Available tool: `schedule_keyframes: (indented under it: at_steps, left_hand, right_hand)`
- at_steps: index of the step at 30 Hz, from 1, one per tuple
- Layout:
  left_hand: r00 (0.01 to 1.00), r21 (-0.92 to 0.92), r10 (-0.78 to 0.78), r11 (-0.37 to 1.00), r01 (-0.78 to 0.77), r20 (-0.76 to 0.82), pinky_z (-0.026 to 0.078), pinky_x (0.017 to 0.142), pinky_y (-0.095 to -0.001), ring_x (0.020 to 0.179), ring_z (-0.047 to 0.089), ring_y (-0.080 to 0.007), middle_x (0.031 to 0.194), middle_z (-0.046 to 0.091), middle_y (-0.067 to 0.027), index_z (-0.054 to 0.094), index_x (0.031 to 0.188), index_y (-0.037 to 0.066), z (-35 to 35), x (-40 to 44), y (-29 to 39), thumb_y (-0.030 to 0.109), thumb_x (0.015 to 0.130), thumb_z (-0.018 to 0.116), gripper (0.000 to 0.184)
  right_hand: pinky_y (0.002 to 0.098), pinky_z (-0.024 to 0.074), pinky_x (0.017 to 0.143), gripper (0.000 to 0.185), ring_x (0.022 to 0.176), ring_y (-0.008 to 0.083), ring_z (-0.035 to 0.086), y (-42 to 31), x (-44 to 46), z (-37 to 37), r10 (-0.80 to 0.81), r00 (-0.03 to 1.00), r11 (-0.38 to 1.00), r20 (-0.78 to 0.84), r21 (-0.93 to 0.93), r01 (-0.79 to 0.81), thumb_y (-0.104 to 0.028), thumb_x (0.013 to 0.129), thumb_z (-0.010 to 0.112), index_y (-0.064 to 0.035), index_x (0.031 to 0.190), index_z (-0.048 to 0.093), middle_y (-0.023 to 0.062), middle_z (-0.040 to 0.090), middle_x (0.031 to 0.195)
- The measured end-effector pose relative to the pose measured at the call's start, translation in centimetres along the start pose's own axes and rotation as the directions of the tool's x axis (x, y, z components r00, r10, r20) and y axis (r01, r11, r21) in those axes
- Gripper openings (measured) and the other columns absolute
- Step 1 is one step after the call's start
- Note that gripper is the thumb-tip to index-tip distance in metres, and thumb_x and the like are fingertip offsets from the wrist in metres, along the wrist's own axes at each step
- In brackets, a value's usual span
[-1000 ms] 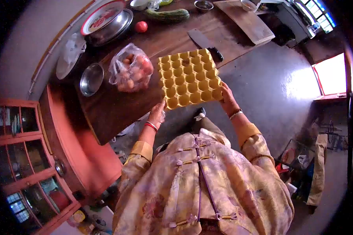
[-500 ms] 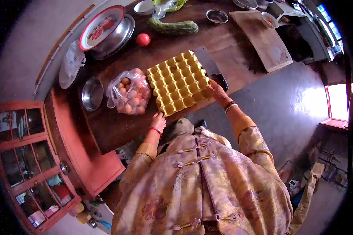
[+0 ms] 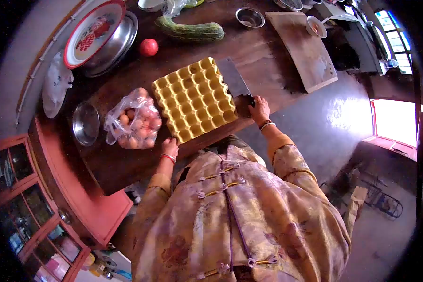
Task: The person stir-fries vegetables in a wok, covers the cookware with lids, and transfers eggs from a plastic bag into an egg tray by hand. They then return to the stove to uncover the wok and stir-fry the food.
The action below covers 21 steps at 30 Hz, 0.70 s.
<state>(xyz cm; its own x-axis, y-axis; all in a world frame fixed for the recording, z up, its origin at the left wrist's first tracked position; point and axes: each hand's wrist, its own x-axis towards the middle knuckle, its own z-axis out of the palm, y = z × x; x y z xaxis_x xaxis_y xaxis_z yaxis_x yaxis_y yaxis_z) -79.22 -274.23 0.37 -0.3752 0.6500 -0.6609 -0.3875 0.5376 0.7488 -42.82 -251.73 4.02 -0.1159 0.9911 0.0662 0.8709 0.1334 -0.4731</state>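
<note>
A yellow egg tray (image 3: 195, 99) with bare cups lies on the dark wooden table. My left hand (image 3: 170, 147) is closed at its near left corner, the fingertips on the edge. Beside the tray's right side lies a cleaver (image 3: 235, 79), its blade partly under or against the tray edge. My right hand (image 3: 260, 112) is closed around the end of the cleaver's dark handle. Left of the tray sits a clear plastic bag of brown eggs (image 3: 135, 122), close to my left hand.
A steel bowl (image 3: 86, 123) is at the left. Behind are a red-rimmed enamel basin (image 3: 94, 35), a red round fruit or vegetable (image 3: 149, 47), a long green gourd (image 3: 190, 31), a small metal bowl (image 3: 250, 18) and a cutting board (image 3: 301, 51). The table's near edge runs before me.
My right hand has moved off the tray's right edge to the cleaver handle. My left hand stays at the tray's corner. The whole view has shifted a little.
</note>
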Motion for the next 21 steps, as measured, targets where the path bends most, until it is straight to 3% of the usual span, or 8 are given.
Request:
schedule_keyframes:
  at_steps: [3, 12, 14, 16, 18, 19, 20, 21]
  left_hand:
    - [0.972, 0.108, -0.028, 0.993, 0.054, -0.231, 0.027, 0.03, -0.0276, 0.035, 0.041, -0.0126, 0.05, 0.043, 0.0006, 0.055, 0.076, 0.011, 0.1, 0.3, 0.6, 0.023, 0.088, 0.053, 0.017]
    - [0.955, 0.261, 0.07, 0.965, 0.008, -0.289, 0.03, 0.032, -0.0322, 0.035, 0.039, -0.0161, 0.053, 0.045, -0.0028, 0.049, 0.069, 0.01, 2.1, -0.6, 2.9, 0.031, 0.088, 0.051, 0.028]
    - [0.886, 0.521, 0.28, 0.852, -0.051, -0.371, 0.039, 0.048, -0.0393, 0.053, 0.05, -0.023, 0.062, 0.05, -0.007, 0.05, 0.077, 0.006, 0.2, 0.8, 1.4, 0.029, 0.088, 0.052, 0.026]
    - [0.724, 0.741, 0.569, 0.66, -0.121, -0.389, 0.048, 0.063, -0.0463, 0.071, 0.06, -0.03, 0.071, 0.055, -0.0111, 0.051, 0.085, 0.002, -2.1, 3.0, -0.3, 0.028, 0.088, 0.053, 0.026]
    - [0.811, 0.158, 0.454, 0.891, -0.426, -0.37, 0.037, 0.043, -0.0323, 0.049, 0.045, -0.0182, 0.061, 0.044, -0.0034, 0.046, 0.081, 0.011, -1.0, 2.8, -0.9, 0.028, 0.088, 0.052, 0.019]
    - [0.848, -0.169, 0.392, 0.865, -0.472, -0.358, 0.031, 0.033, -0.0253, 0.038, 0.038, -0.0123, 0.056, 0.039, 0.0004, 0.044, 0.078, 0.016, -0.4, 2.9, -1.1, 0.027, 0.087, 0.052, 0.017]
    - [0.922, -0.192, 0.336, 0.908, -0.372, -0.194, 0.034, 0.037, -0.0235, 0.043, 0.04, -0.0103, 0.059, 0.039, 0.0018, 0.045, 0.08, 0.012, 3.4, 0.5, 5.0, 0.022, 0.087, 0.052, 0.014]
    - [0.963, -0.179, 0.268, 0.947, -0.268, -0.023, 0.037, 0.04, -0.0217, 0.048, 0.042, -0.0083, 0.061, 0.039, 0.0031, 0.045, 0.082, 0.008, 8.0, -3.0, 12.1, 0.016, 0.086, 0.052, 0.012]
  right_hand:
    - [0.0437, 0.0461, 0.09, 0.041, 0.107, 0.0344, 0.053, -0.8, 3.1, -0.4, 0.043, 0.998, 0.999, 0.055, -0.006, -0.043, -0.023, 0.074, 0.071, -0.0121, 0.111, 0.057, 0.015, 0.058, 0.111]
    - [0.0457, 0.0491, 0.085, 0.043, 0.104, 0.0353, 0.054, 8.1, 11.3, -1.7, 0.064, 0.998, 0.992, 0.011, -0.114, -0.062, -0.026, 0.075, 0.073, -0.0176, 0.114, 0.056, 0.0141, 0.056, 0.113]
    - [0.0459, 0.0486, 0.085, 0.042, 0.103, 0.0354, 0.054, 7.7, 11.4, -3.3, 0.089, 0.996, 0.992, 0.029, -0.094, -0.086, -0.026, 0.076, 0.072, -0.0173, 0.114, 0.056, 0.0142, 0.055, 0.113]
    - [0.0458, 0.0477, 0.084, 0.041, 0.102, 0.0356, 0.053, 6.2, 11.2, -4.3, -0.045, 0.978, 0.995, -0.202, -0.102, 0.024, -0.025, 0.078, 0.071, -0.0146, 0.114, 0.055, 0.0143, 0.054, 0.112]
    - [0.0371, 0.046, 0.077, 0.021, 0.087, 0.027, 0.055, 5.2, 8.2, -5.7, -0.174, 0.965, 0.963, -0.197, 0.17, 0.209, -0.016, 0.08, 0.066, -0.0096, 0.099, 0.06, 0.0134, 0.056, 0.097]
    - [0.0346, 0.0463, 0.073, 0.018, 0.084, 0.024, 0.055, 1.9, 10.4, -2.6, -0.268, 0.961, 0.909, -0.068, 0.312, 0.276, -0.018, 0.085, 0.063, -0.0087, 0.1, 0.06, 0.0105, 0.059, 0.096]
    - [0.0321, 0.0467, 0.069, 0.017, 0.081, 0.021, 0.056, -1.2, 12.8, 0.9, -0.356, 0.932, 0.839, 0.062, 0.461, 0.289, -0.02, 0.089, 0.059, -0.0079, 0.101, 0.06, 0.0076, 0.061, 0.095]
    - [0.0328, 0.0482, 0.071, 0.025, 0.086, 0.0212, 0.057, -4.6, 8.3, -2.4, -0.327, 0.879, 0.703, 0.347, 0.711, -0.019, -0.024, 0.091, 0.058, -0.0085, 0.11, 0.058, 0.0081, 0.06, 0.104]
